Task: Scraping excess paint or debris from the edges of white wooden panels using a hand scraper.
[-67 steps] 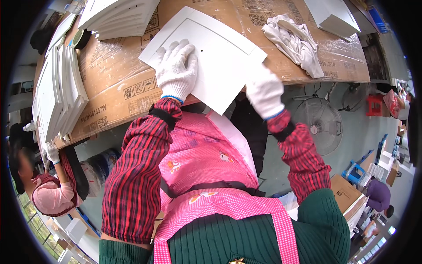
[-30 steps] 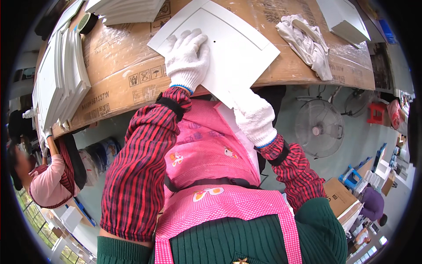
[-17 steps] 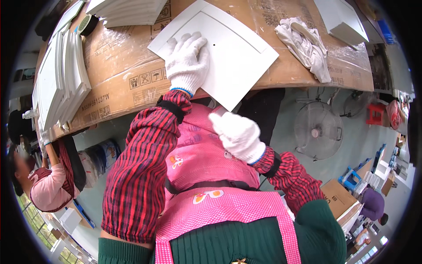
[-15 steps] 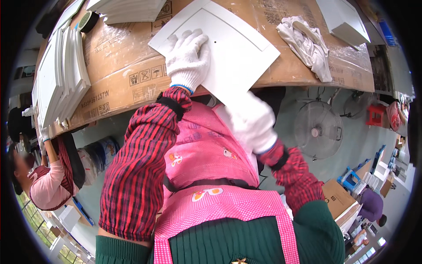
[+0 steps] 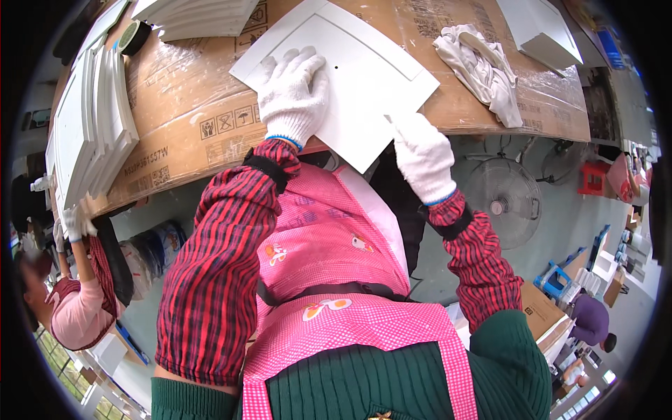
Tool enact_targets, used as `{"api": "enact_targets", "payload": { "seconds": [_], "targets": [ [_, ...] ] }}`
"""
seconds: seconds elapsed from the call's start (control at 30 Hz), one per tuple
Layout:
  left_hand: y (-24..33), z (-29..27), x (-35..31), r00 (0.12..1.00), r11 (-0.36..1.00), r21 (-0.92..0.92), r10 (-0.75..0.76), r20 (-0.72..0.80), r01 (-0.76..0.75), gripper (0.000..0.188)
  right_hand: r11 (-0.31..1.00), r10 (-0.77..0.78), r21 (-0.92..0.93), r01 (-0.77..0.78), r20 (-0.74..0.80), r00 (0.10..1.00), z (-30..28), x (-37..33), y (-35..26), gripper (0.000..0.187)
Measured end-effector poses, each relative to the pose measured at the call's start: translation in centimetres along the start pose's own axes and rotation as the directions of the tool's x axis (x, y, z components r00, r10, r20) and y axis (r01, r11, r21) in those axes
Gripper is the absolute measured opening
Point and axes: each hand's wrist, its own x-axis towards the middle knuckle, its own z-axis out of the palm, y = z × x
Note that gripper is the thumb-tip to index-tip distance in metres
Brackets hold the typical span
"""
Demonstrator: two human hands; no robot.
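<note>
A white panel (image 5: 371, 98) with a grooved frame line and one small dark hole lies turned cornerwise on the cardboard-covered table, its near corner jutting over the edge. My left hand (image 5: 294, 98), in a white knitted glove, rests flat on the panel's left part with fingers stretched out. At the near right edge of the panel is my right hand (image 5: 423, 157), gloved the same way. Its fingers are curled, with the tips at the panel's edge; what they hold, if anything, is too small to make out.
Cardboard (image 5: 203, 84) covers the table. White panels (image 5: 91, 126) are stacked at left, near a tape roll (image 5: 134, 38). A crumpled white cloth (image 5: 483, 73) and another white panel (image 5: 542, 31) lie at right. A floor fan (image 5: 500, 203) stands beyond the edge; a co-worker (image 5: 84, 308) is at left.
My right hand has moved up and right from the panel's near corner along its edge. The left hand stays on the panel. The co-worker's gloved hand at left has shifted.
</note>
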Motion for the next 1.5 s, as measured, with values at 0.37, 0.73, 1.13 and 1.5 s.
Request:
{"api": "enact_targets", "payload": {
  "seconds": [0.37,0.73,1.13,1.5],
  "targets": [
    [0.0,0.1,0.1,1.000,1.000,-0.019,0.000,-0.013,0.000,0.027,0.996,-0.075,0.052,0.073,0.032,0.997,-0.3,-0.8,0.5,0.027],
    [0.1,-0.1,0.0,1.000,1.000,-0.003,0.000,0.011,0.000,0.028,0.966,-0.013,0.257,-0.016,0.111,0.994,0.5,-2.5,-1.6,0.025],
    [0.0,0.1,0.0,1.000,1.000,0.009,0.012,0.005,-0.012,0.028,0.945,0.077,0.307,-0.113,0.128,0.989,-0.3,-2.2,-1.7,0.025],
    [0.1,0.1,0.1,1.000,1.000,0.000,0.003,-0.009,-0.003,0.027,0.953,0.028,0.294,-0.067,0.134,0.991,-0.2,-2.3,-1.5,0.024]
  ]
}}
